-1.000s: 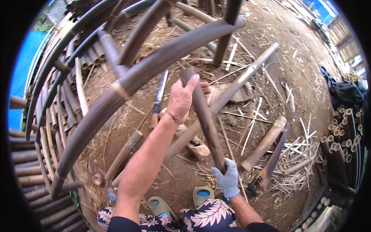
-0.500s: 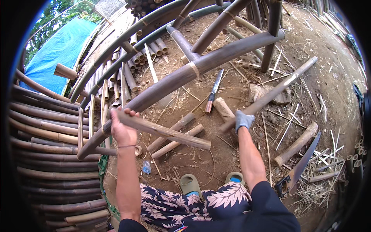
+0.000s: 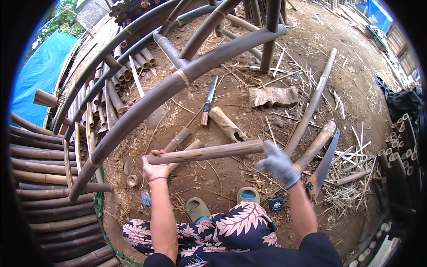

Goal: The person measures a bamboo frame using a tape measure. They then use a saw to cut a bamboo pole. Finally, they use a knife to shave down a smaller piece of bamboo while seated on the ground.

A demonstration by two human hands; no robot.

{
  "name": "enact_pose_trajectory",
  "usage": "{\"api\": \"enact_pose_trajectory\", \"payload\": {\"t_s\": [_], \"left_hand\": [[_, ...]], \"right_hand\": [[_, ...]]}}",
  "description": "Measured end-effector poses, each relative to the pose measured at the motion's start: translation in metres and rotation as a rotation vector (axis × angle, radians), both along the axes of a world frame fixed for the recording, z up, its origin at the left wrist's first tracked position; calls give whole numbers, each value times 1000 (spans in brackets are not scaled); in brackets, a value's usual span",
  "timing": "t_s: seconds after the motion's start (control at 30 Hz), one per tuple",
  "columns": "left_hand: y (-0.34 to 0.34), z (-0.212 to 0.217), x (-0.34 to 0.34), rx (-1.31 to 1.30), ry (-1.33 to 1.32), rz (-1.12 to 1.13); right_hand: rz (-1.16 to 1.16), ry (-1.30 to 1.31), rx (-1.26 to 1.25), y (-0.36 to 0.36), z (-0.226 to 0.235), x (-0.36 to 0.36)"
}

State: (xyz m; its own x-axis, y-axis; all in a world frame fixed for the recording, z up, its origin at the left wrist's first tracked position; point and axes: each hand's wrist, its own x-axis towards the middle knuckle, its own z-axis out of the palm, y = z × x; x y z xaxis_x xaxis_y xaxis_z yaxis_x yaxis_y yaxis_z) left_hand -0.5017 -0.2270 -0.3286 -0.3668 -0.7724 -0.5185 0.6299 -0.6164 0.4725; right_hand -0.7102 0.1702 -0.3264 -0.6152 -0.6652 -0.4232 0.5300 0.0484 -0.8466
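Note:
My bare left hand [image 3: 155, 168] is closed round the left end of a short bamboo piece [image 3: 209, 152], its palm turned up. The piece is held almost level across the space before my knees. My right hand [image 3: 279, 165], in a grey glove, is at the right end of that piece with its fingers apart; whether it touches is hard to tell. A long bamboo pole [image 3: 313, 98] lies on the ground just beyond the glove. Beneath the held piece, two more short bamboo lengths [image 3: 178, 138] are partly hidden.
A curved bamboo frame [image 3: 133, 111] arches across the left and far side. A knife [image 3: 209, 100] lies beside a notched bamboo piece [image 3: 227, 124]. On the right are a handsaw [image 3: 326, 162], a thick bamboo length [image 3: 316, 144] and shavings [image 3: 347, 191]. A tape measure [image 3: 276, 203] sits near my sandal [image 3: 248, 195].
My right hand has let go of the long pole, which now lies on the ground, and come near the short piece. My left hand has brought that piece nearly level. The view has shifted right.

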Motion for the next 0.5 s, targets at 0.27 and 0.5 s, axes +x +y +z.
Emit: {"api": "enact_pose_trajectory", "payload": {"t_s": [0.27, 0.5], "left_hand": [[77, -53, -8, -209, -964, -599], [81, 35, -93, -1338, -767, -1052]], "right_hand": [[-369, 274, -140, -74, 46, 14], [-13, 335, -253, -178, 51, -30]]}}
